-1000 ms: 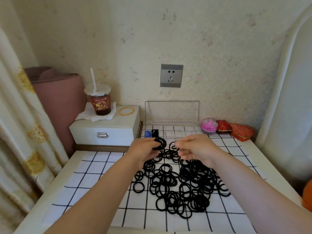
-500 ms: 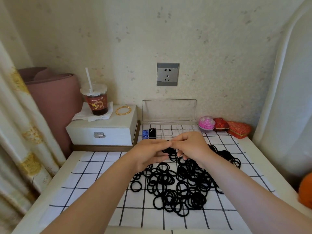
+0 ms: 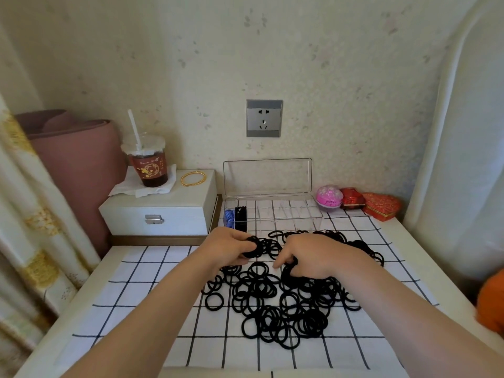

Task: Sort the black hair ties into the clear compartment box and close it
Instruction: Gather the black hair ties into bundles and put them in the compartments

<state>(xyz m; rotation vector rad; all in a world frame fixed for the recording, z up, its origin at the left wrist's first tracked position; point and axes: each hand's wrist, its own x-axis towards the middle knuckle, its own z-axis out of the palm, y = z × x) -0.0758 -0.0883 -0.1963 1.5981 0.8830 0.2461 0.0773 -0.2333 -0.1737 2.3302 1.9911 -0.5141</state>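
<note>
Since half a second ago I note my right hand (image 3: pixel 316 255) has dropped from my left hand (image 3: pixel 231 248) into the pile of black hair ties (image 3: pixel 275 298) on the checked cloth (image 3: pixel 152 317), fingers curled among them; the left grasps a gathered bunch. Step in hand: collecting. Next, I judge, that bunch goes into an empty cell of the open clear compartment box (image 3: pixel 286 214) just beyond the pile.

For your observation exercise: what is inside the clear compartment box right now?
In the clear plastic compartment box, the leftmost compartment holds blue hair ties, the next black hair ties. The other compartments look empty. The hands cover none of it.

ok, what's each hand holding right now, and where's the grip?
Left hand pinches a small bunch of black hair ties by their near edge. Right hand reaches into the pile of ties; whether it grips any cannot be told.
</note>
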